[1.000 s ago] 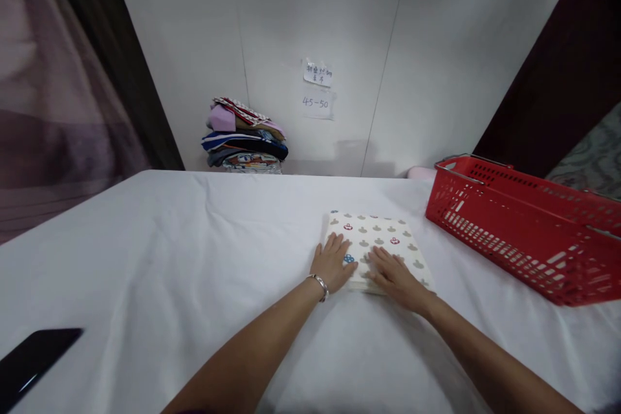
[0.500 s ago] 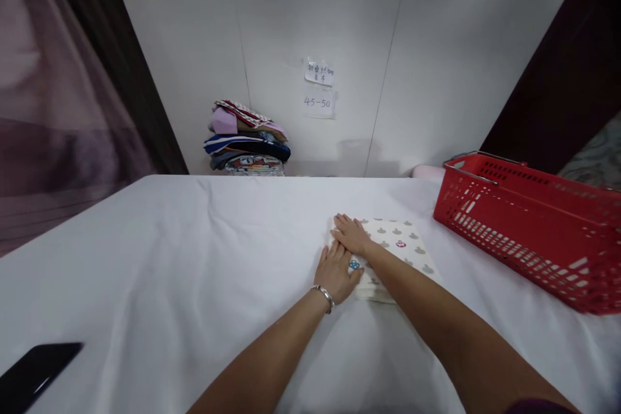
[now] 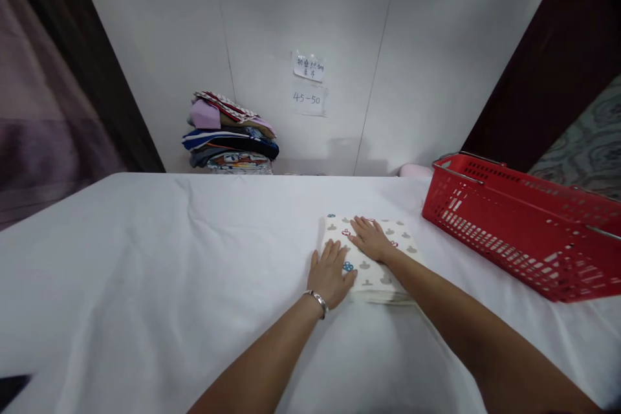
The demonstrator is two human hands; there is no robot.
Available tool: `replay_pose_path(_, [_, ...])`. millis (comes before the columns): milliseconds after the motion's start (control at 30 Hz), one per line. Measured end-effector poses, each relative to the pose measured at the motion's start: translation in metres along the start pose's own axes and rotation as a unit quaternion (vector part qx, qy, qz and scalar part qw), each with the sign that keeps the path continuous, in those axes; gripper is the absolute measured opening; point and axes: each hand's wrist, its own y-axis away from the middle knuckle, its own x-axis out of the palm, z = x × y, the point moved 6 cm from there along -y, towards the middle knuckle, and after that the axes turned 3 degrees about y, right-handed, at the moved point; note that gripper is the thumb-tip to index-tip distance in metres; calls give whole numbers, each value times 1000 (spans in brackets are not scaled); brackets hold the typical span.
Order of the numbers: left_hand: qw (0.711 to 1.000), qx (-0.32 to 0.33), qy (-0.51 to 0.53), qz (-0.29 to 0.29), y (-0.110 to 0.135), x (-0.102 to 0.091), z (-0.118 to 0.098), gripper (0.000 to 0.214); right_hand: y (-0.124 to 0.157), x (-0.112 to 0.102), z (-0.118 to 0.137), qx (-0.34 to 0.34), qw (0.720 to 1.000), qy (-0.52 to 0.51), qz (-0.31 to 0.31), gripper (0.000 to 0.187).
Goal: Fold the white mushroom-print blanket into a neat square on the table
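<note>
Folded cloth (image 3: 361,275) (right forearm (image 3: 451,310) hiding its four-o'clock corner) lies under the left hand (image 3: 330,277) at eight o'clock and right hand (image 3: 372,241) toward twelve, both flat, loosely spread.

On the left wrist (image 3: 313,296) we see a bracelet (image 3: 320,303), silver in tone, a slim, rounded metal band with bright glints broken by darker patches along its curve; we cannot make out whether those patches are engraving or links. The left hand (image 3: 330,277) and right hand (image 3: 371,240) are both bare, with slender, tapering fingers. We find the left forearm (image 3: 272,356) and right forearm (image 3: 451,310) bare too, smooth in outline, each broadening from a narrow wrist towards the elbow.
</note>
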Motion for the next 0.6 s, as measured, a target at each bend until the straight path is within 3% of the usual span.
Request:
replay_pose_path(133, [999, -3, 1, 35, -3, -3, -1, 58, 1, 6, 0, -5, 1000, 1, -4, 65])
replay_pose_path(233, [998, -17, -9, 61, -18, -12, -6, 57, -1, 5, 2, -5, 1000, 0, -2, 65])
replay_pose_path(367, [999, -2, -46, 2, -52, -27, -12, 58, -2, 3, 4, -4, 1000, 6, 8, 62])
replay_pose_path(500, [998, -34, -37, 37, -71, -7, 11, 62, 3, 0, 0, -23, 1000, 0, 22, 62])
replay_pose_path(600, [998, -42, -15, 39, -73, 6, 28, 66, 16, 0, -21, -21, 999, 0, 30, 64])
